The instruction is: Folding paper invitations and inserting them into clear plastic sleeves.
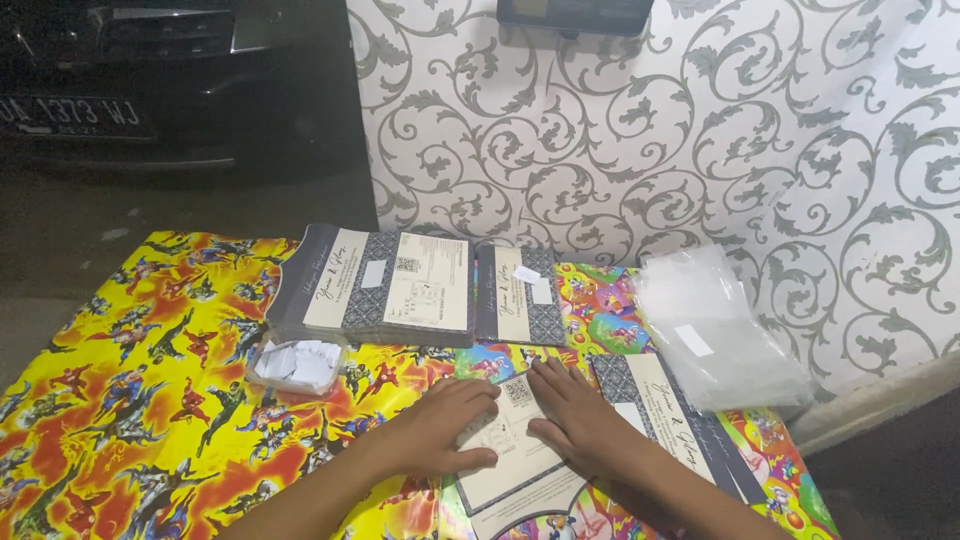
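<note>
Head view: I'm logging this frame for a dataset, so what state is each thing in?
Left hand: flat, pressing on the card.
Right hand: flat, pressing on the card.
Card: lying flat under both hands.
Big card stack: piled, untouched.
Small card stack: flat, a white label on top.
Label tray: holds loose white labels.
Plastic sleeves: stacked, empty.

1. We see a cream card (505, 440) with a grey patterned border lying flat, slightly askew.
2. It rests near the front edge of the colourful cartoon-print mat (150, 400).
</note>
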